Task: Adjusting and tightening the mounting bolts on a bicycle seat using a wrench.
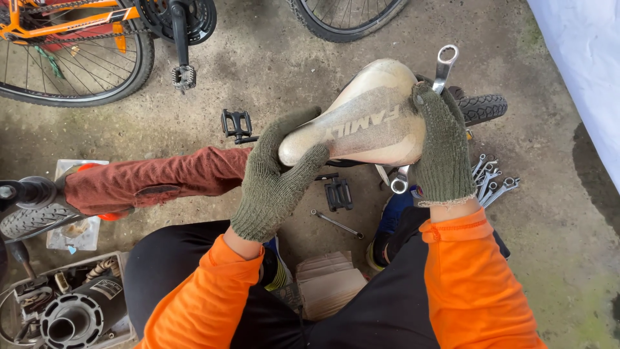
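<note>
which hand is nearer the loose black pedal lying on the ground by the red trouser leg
Left. The left hand grips the saddle nose just right of the pedal. The right hand holds the saddle's wide rear end, farther away.

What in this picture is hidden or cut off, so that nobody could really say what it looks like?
All from the head view:
- Underside of the saddle: faces away, so its rails and clamp are unseen.
- Middle of the spanner: covered by the right hand and the saddle.
- Left hand palm: turned away against the saddle's nose.
- Orange bicycle: cut by the top and left edges.
- Spanner set: partly behind the right wrist.
</note>
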